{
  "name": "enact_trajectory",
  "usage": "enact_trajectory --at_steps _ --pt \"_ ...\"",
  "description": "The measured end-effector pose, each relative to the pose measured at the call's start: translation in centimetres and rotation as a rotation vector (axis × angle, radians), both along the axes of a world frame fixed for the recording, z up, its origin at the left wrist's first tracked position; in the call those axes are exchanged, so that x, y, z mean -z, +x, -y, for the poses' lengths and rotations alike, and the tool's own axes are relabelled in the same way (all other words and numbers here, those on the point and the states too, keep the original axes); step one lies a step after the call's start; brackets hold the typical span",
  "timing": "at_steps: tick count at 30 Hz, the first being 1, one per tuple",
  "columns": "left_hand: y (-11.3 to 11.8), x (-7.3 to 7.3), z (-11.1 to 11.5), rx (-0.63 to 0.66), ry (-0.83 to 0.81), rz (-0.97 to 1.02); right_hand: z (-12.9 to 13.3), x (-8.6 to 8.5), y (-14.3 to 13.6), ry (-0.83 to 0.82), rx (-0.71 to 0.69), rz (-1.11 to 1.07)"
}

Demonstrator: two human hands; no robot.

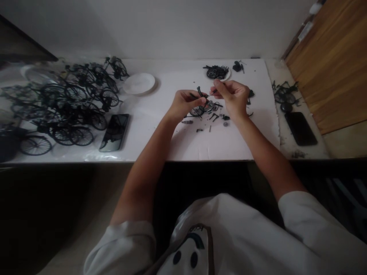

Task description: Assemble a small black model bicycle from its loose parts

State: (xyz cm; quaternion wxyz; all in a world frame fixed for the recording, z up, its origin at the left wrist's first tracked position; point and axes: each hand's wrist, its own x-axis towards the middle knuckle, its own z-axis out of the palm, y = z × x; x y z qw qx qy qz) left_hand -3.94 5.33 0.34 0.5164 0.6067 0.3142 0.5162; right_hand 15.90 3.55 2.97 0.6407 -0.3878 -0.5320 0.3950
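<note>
My left hand (pixel 182 104) is closed on a small black model bicycle part (pixel 198 91), pinched between thumb and fingers. Its lower portion is hidden by the fingers. In my right hand (pixel 235 98) is a thin screwdriver (pixel 211 94), gripped near its dark handle, its metal shaft pointing left to the part. Whether the tip sits on a screw is too small to tell. Below the hands, a model bicycle wheel (pixel 197 111) and several loose black and silver pieces (pixel 213 116) lie on the white board (pixel 223 147).
Many assembled model bicycles (pixel 77 95) crowd the left side. Beside them are a white plate (pixel 139 83) and a phone (pixel 115 131). Black parts (pixel 217 71) pile on a small dish at the back. At right lie more parts (pixel 286 93) and another phone (pixel 301 128).
</note>
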Motion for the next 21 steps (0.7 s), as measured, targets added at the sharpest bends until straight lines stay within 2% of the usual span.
enact_trajectory --at_steps 7,12,16,21 --pt "0.0 0.4 -0.3 0.006 0.067 -0.019 -0.1 0.3 -0.2 0.040 0.000 -0.005" --pt "0.2 0.2 -0.2 -0.025 0.102 -0.016 -1.0 0.7 -0.1 0.052 0.057 0.008" --pt "0.4 0.1 -0.2 -0.098 0.089 0.025 -1.7 1.3 0.3 0.072 0.041 0.131" --pt "0.3 0.4 -0.5 -0.198 0.158 -0.020 -0.9 1.4 0.4 0.059 0.000 0.308"
